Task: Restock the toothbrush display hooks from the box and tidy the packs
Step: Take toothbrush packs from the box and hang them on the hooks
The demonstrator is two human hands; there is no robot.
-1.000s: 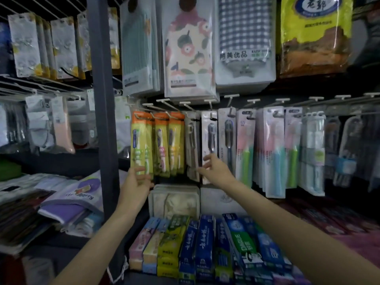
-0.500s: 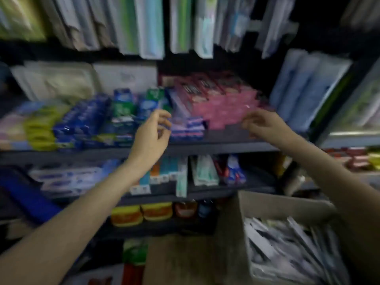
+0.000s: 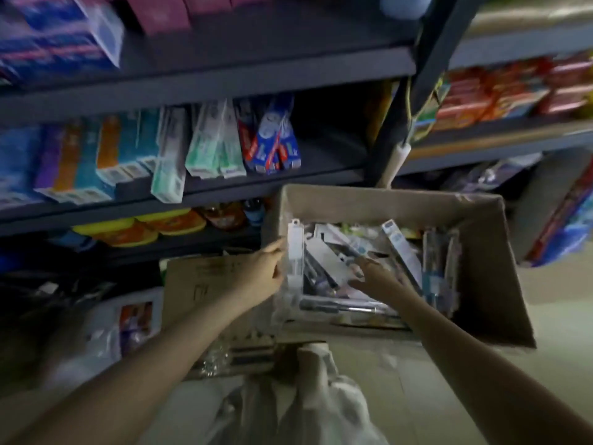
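An open cardboard box [image 3: 481, 252] stands on the floor below the shelves, filled with several loose toothbrush packs [image 3: 401, 252]. My left hand [image 3: 263, 271] is at the box's left side and grips a clear, upright toothbrush pack [image 3: 294, 252] at its edge. Inside the box, my right hand [image 3: 375, 274] reaches down with its fingers spread over the white packs lying there. The display hooks are out of view.
Dark shelves [image 3: 224, 75] above the box carry toothpaste cartons [image 3: 170, 155]. A flat cardboard piece [image 3: 205, 284] and plastic-wrapped goods [image 3: 128, 322] lie left of the box. A dark upright post [image 3: 394, 123] rises behind it. Pale floor [image 3: 449, 396] lies to the right.
The view has dropped from the hooks, past the shelves, to the box on the floor. Both hands came down from the shelf front into the box; the left now holds a pack.
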